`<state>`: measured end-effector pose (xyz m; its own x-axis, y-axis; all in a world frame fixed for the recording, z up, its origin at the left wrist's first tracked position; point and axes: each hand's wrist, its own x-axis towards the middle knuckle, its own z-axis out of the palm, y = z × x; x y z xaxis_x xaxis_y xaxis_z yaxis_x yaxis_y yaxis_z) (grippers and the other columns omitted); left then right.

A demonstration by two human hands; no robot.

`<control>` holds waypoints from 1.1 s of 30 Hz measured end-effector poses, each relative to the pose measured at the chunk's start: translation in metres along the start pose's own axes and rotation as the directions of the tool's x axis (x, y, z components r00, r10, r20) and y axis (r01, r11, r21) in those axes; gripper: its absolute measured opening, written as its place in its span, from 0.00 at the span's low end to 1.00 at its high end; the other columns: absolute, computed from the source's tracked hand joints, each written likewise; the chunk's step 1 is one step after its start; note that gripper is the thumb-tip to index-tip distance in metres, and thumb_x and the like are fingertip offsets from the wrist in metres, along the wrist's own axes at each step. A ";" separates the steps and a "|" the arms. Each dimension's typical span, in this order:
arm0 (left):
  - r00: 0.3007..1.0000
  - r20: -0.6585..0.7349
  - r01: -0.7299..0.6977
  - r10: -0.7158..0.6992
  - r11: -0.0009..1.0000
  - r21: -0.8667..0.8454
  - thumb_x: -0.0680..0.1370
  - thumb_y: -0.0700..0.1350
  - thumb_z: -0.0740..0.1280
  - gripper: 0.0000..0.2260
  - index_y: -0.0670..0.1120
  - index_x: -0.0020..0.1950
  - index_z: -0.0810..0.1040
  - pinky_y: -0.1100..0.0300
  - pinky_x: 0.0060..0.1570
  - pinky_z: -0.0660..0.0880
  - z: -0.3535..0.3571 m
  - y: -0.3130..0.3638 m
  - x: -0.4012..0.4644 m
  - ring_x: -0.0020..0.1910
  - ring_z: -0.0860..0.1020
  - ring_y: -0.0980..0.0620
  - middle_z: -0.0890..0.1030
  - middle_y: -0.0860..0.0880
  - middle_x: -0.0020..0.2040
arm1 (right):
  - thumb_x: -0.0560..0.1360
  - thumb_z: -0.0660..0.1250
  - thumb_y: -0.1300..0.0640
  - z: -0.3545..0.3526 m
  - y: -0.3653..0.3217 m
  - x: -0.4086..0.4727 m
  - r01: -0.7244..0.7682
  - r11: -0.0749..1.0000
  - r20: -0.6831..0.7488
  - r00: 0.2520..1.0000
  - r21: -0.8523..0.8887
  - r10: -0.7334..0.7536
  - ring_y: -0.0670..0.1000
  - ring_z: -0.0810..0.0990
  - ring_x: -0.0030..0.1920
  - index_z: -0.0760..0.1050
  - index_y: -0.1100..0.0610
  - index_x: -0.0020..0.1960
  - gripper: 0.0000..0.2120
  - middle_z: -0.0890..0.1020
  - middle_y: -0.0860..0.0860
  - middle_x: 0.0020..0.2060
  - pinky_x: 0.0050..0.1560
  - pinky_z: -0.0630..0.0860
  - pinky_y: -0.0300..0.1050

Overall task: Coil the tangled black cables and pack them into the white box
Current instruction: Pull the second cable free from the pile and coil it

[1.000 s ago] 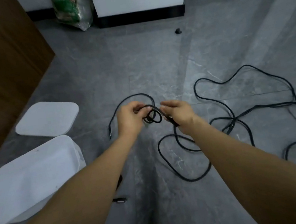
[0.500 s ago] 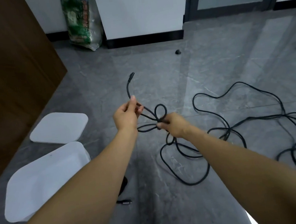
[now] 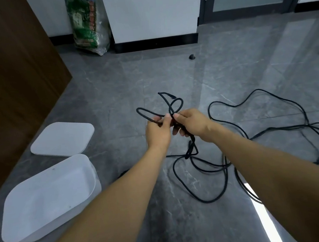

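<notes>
A long black cable (image 3: 218, 198) lies tangled in loose loops over the grey floor at centre and right. Its near end is lifted: my left hand (image 3: 157, 131) and my right hand (image 3: 191, 123) meet above the floor, and each pinches the cable where small loops (image 3: 176, 104) stick up between them. A length hangs from my right hand down to the floor. The open white box (image 3: 86, 168) stands at lower left with nothing visible inside it.
The box's white lid (image 3: 62, 139) lies flat behind the box. A brown wooden panel (image 3: 12, 77) rises at left. A green sack (image 3: 87, 22) leans by the white wall, with a small black door stop (image 3: 192, 56) on the floor beyond.
My hands have come together, and the loops between them now stand higher. The cable's free end has swung from above my left hand to above both hands. The view tilted up.
</notes>
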<state>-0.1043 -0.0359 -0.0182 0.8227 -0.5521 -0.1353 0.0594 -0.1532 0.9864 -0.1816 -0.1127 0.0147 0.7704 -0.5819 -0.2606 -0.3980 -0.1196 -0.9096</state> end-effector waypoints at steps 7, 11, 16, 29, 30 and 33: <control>0.995 -0.055 0.072 -0.087 0.972 -0.224 0.81 0.36 0.58 0.08 0.41 0.58 0.73 0.61 0.47 0.76 -0.008 0.003 0.015 0.36 0.74 0.56 0.74 0.50 0.38 | 0.82 0.53 0.61 0.000 -0.002 0.007 -0.075 0.996 -0.193 0.978 0.054 0.084 0.53 0.78 0.31 0.70 0.63 0.38 0.15 0.77 0.57 0.35 0.28 0.77 0.35; 0.990 -0.110 0.065 -0.090 0.976 -0.209 0.82 0.37 0.55 0.07 0.42 0.54 0.72 0.58 0.46 0.76 -0.024 0.005 0.025 0.32 0.71 0.53 0.70 0.47 0.32 | 0.81 0.52 0.65 -0.015 0.004 0.015 -0.132 0.969 -0.337 0.920 0.209 0.199 0.56 0.79 0.41 0.66 0.59 0.36 0.15 0.77 0.59 0.42 0.39 0.74 0.45; 0.980 -0.124 0.139 -0.155 0.983 -0.123 0.81 0.35 0.55 0.09 0.42 0.44 0.72 0.59 0.40 0.77 -0.033 0.014 0.037 0.30 0.72 0.52 0.70 0.46 0.32 | 0.80 0.56 0.65 -0.030 0.008 0.015 -0.121 0.829 -0.376 0.849 0.547 0.372 0.50 0.73 0.32 0.68 0.61 0.36 0.14 0.73 0.56 0.32 0.30 0.76 0.42; 0.950 0.312 -0.088 -0.009 0.951 0.295 0.82 0.42 0.57 0.12 0.41 0.56 0.79 0.60 0.53 0.71 0.008 0.006 0.001 0.51 0.76 0.51 0.80 0.47 0.51 | 0.80 0.56 0.68 -0.030 -0.001 -0.003 -0.031 0.710 -0.236 0.932 0.704 0.275 0.49 0.73 0.31 0.70 0.64 0.38 0.12 0.78 0.61 0.37 0.26 0.76 0.35; 0.937 0.350 -0.138 0.024 0.942 0.305 0.82 0.43 0.58 0.12 0.40 0.56 0.79 0.59 0.53 0.70 0.007 0.005 0.000 0.48 0.75 0.53 0.80 0.47 0.48 | 0.79 0.55 0.68 -0.029 0.001 -0.005 -0.036 0.725 -0.225 0.939 0.688 0.260 0.49 0.72 0.30 0.69 0.63 0.38 0.12 0.78 0.61 0.37 0.26 0.76 0.34; 0.919 0.393 -0.155 0.029 0.944 0.292 0.81 0.45 0.60 0.12 0.40 0.55 0.80 0.57 0.50 0.72 0.008 0.009 -0.001 0.44 0.76 0.53 0.80 0.47 0.43 | 0.78 0.56 0.70 -0.028 0.005 -0.008 -0.024 0.743 -0.233 0.942 0.668 0.241 0.49 0.73 0.30 0.69 0.63 0.37 0.12 0.79 0.60 0.36 0.27 0.76 0.33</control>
<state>-0.1091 -0.0428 -0.0102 0.5354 -0.8343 -0.1319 -0.2372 -0.2984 0.9245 -0.2036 -0.1306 0.0217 0.5139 -0.7647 -0.3887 0.0184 0.4629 -0.8862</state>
